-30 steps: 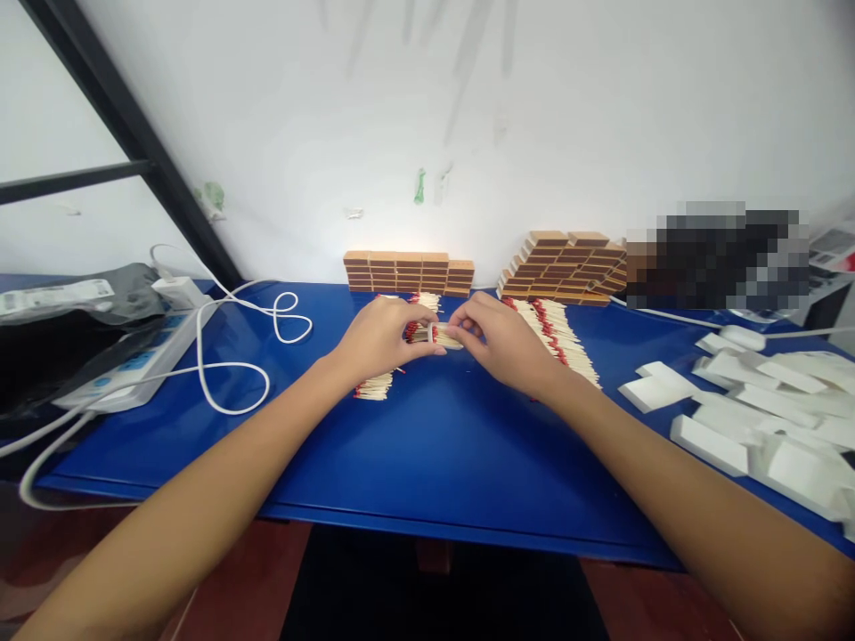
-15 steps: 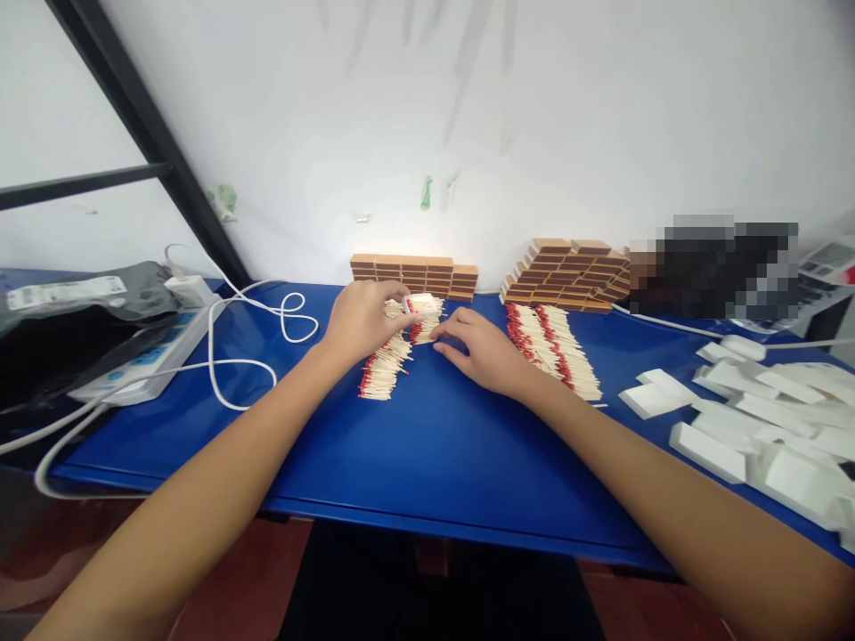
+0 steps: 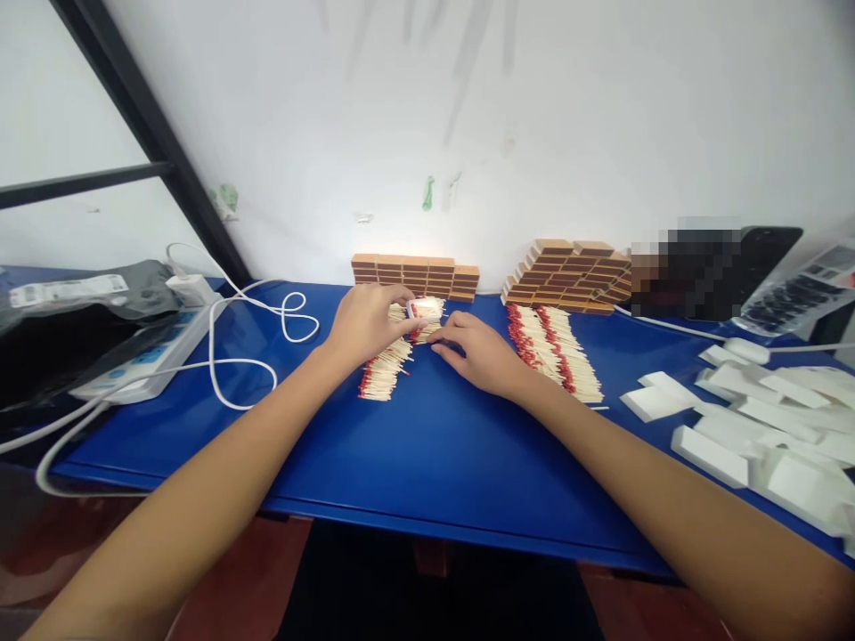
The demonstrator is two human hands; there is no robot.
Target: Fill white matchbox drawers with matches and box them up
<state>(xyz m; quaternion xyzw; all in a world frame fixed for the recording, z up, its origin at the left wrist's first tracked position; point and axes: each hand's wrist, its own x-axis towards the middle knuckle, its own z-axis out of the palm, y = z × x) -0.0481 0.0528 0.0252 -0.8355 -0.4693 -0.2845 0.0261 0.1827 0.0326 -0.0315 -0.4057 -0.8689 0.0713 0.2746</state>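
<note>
My left hand is closed on a small white matchbox tray, held tilted above the rows of matches. Red-tipped matches show inside the tray. Curved and slightly apart, the fingers of my right hand touch or nearly touch the right side of the match row just below the tray. A second bunch of matches lies nearer to me on the left, heads to the left. Two more rows of matches lie beyond my right forearm. My left hand hides part of the far matches.
Stacked matchbox sleeves stand against the wall, with a taller stack to their right. Several white trays are heaped at right. A power strip and white cable lie at left on the blue table.
The tray in my left hand has tipped slightly, showing more of its white edge. My right fingertips have shifted a little left toward the matches. The stacks have not moved.
</note>
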